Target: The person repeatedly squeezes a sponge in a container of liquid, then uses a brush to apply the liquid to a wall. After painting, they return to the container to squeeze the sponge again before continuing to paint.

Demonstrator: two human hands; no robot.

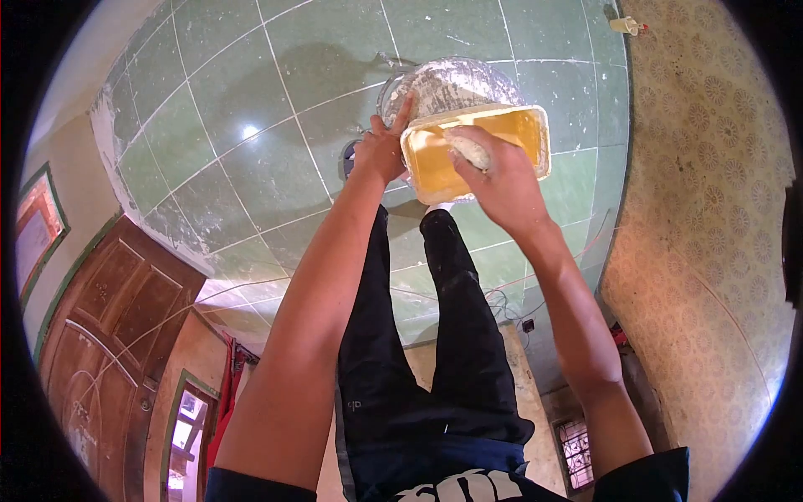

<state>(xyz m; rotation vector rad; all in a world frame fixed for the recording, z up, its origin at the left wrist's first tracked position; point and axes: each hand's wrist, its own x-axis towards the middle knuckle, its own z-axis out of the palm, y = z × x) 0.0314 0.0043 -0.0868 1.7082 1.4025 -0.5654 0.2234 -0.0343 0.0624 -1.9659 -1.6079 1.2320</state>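
A yellow rectangular tub (427, 186) with a pale, smeared rim sits over a round, white-crusted basin (456, 77). My left hand (388, 149) is against the tub's left side, its fingers spread and the index finger pointing past the corner toward the basin. Inside the tub's opening, my right hand (500, 171) is closed around a pale, whitish lump (470, 149). Thumb and fingers press on it from both sides. Whether the lump is a sponge or a clump of putty I cannot tell.
Green tiles (276, 159) with white smears spread around the basin. Brown patterned sheeting (694, 192) borders them on the right, with a small pale object (626, 25) at its top. A wooden door (113, 309) stands left. Thin cables (502, 305) run behind my legs.
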